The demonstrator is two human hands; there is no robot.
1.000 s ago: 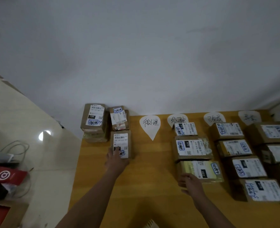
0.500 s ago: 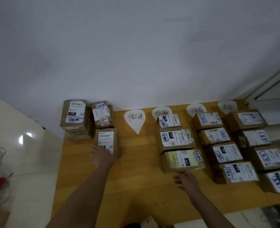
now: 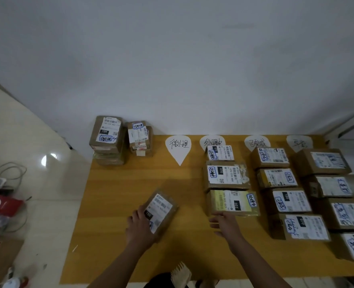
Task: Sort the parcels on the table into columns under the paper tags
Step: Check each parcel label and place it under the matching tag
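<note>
My left hand (image 3: 139,226) grips a small parcel (image 3: 161,212) over the table (image 3: 118,188); my right hand (image 3: 224,223) lies open by the yellow-labelled box (image 3: 232,202).

The parcel is blurred, so its label print is unreadable to me beyond a dark patch and barcodes; my fingers cover its near-left corner. It is a flat brown carton, tilted, white label up, below the first paper tag (image 3: 179,147), whose column is bare. The far-right column runs off the edge, and the fourth tag (image 3: 298,142) is half hidden behind a box. Two stacks (image 3: 120,140) sit at the far-left corner. My right fingertips touch the yellow box's near edge, fingers spread, holding nothing.
</note>
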